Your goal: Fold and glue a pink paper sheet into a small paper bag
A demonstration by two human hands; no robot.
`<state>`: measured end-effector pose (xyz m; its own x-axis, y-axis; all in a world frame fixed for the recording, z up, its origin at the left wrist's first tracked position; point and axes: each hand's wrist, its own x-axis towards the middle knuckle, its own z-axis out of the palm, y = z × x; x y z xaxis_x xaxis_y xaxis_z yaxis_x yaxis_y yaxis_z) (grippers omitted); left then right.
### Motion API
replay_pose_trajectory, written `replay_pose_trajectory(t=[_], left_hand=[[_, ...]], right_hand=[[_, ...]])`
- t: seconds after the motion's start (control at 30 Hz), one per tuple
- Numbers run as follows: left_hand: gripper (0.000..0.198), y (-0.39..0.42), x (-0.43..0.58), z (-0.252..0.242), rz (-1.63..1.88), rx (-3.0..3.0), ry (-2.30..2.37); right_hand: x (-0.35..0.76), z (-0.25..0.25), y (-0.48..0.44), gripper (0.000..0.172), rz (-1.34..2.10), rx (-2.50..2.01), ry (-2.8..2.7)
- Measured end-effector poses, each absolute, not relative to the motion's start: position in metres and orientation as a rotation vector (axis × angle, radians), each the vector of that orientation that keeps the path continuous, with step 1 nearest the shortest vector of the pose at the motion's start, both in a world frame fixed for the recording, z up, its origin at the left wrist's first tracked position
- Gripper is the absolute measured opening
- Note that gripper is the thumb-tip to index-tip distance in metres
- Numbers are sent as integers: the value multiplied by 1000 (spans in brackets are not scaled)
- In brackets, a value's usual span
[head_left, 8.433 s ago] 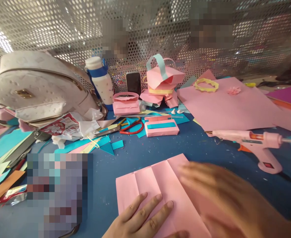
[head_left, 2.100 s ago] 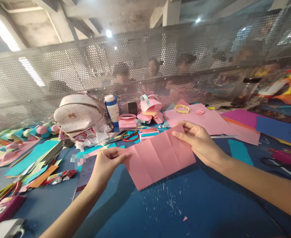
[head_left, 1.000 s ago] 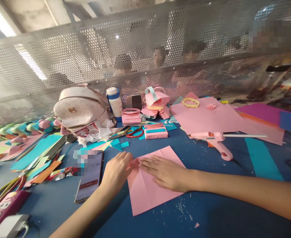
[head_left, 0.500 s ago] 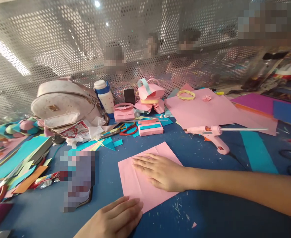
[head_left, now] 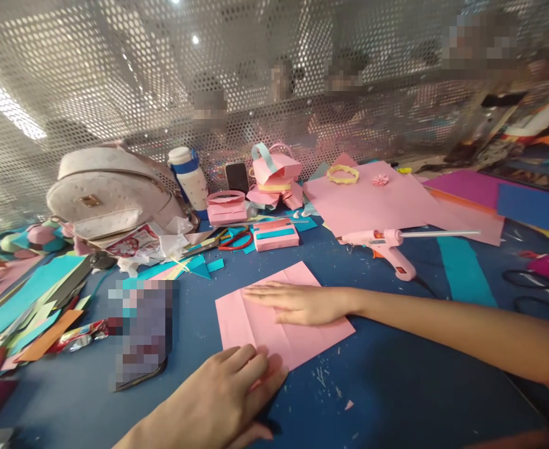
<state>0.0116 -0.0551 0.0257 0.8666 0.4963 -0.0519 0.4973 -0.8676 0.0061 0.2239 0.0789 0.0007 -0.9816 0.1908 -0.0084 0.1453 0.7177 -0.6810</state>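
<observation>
A sheet of pink paper [head_left: 235, 321] with crease lines lies flat on the blue table. My right hand [head_left: 297, 303] rests flat across its upper middle, fingers straight and pointing left. At the sheet's near edge is my left hand [head_left: 237, 380], its fingers bent and their tips touching the paper. Its thumb sits apart, lower down by the table, and no grip on the sheet shows. Beyond the paper is a small pink paper box [head_left: 276, 241] with a blue strip. A pink hot glue gun [head_left: 393, 248] lies to the right.
A smartphone [head_left: 146, 337] and paper strips [head_left: 54, 337] lie left. Scissors [head_left: 237, 240], a white backpack [head_left: 101, 193], a bottle [head_left: 190, 181] and pink paper bags [head_left: 274, 178] stand or lie behind. Large pink sheets [head_left: 362, 202] spread at the back right, before a perforated metal panel [head_left: 147, 93].
My left hand has slid right along the paper's near edge, its fingers now more bent. My right hand has shifted slightly farther up the sheet. The view has moved a little.
</observation>
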Motion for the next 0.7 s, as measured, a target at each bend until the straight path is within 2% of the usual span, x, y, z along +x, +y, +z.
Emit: replay_pose_trajectory(t=[0.13,0.23,0.4,0.7], left_hand=[[59,-35,42,32,-223,2935,746],[62,-20,67,27,-210,2937,660],[73,-6,98,19,-157,3007,558],[67,-1,117,17,-30,3006,647]], right_hand=[[228,5,89,57,1400,-334,-2717],[229,4,90,56,1526,-359,-2626],[227,2,88,57,1477,-316,-2638],[229,2,90,54,1435,-321,-2652]])
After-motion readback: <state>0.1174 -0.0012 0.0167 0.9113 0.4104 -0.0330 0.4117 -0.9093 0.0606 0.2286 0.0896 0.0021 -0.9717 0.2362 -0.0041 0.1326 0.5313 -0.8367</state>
